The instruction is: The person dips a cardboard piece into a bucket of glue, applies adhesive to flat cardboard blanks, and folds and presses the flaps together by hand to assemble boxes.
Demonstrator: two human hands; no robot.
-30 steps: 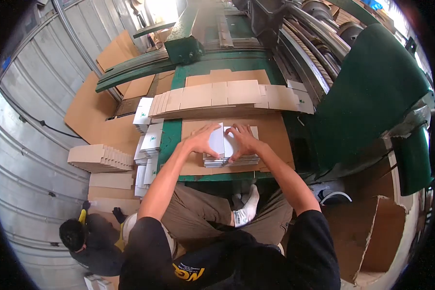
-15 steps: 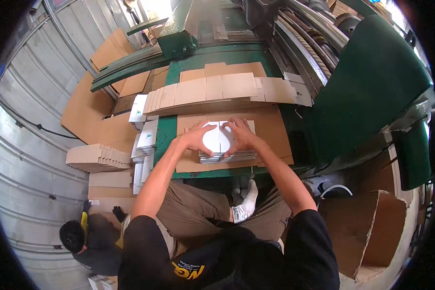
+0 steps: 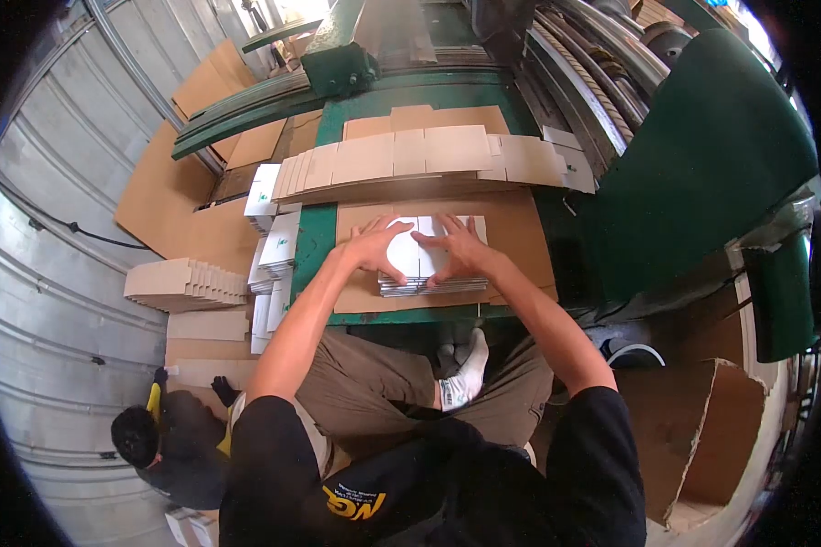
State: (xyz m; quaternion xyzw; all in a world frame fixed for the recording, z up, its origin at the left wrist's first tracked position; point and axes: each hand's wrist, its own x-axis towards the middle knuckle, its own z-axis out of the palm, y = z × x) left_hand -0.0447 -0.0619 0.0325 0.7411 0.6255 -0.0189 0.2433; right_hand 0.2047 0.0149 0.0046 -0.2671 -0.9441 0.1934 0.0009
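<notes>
Two stacks of flat white cardboard pieces lie side by side on a brown cardboard sheet point(image 3: 520, 260) in front of me. My left hand point(image 3: 371, 248) spans the left white stack point(image 3: 403, 244), fingers toward its far edge and thumb at its near edge. In the same way my right hand point(image 3: 465, 252) grips the right white stack point(image 3: 431, 260), its fingers spread across the top. A narrow seam shows between the stacks. The palms hide their outer portions.
A long row of overlapping brown cardboard pieces point(image 3: 365, 159) lies beyond the stacks on the green machine bed point(image 3: 319, 232). White printed stacks point(image 3: 281, 242) stand at left. A green guard point(image 3: 702, 173) rises at right. A co-worker point(image 3: 178, 442) crouches lower left; an open carton point(image 3: 657, 428) stands lower right.
The whole view has shifted slightly, so the bench sits higher in the frame. Both hands stay on the white stacks, with small shifts of the fingers and thumbs.
</notes>
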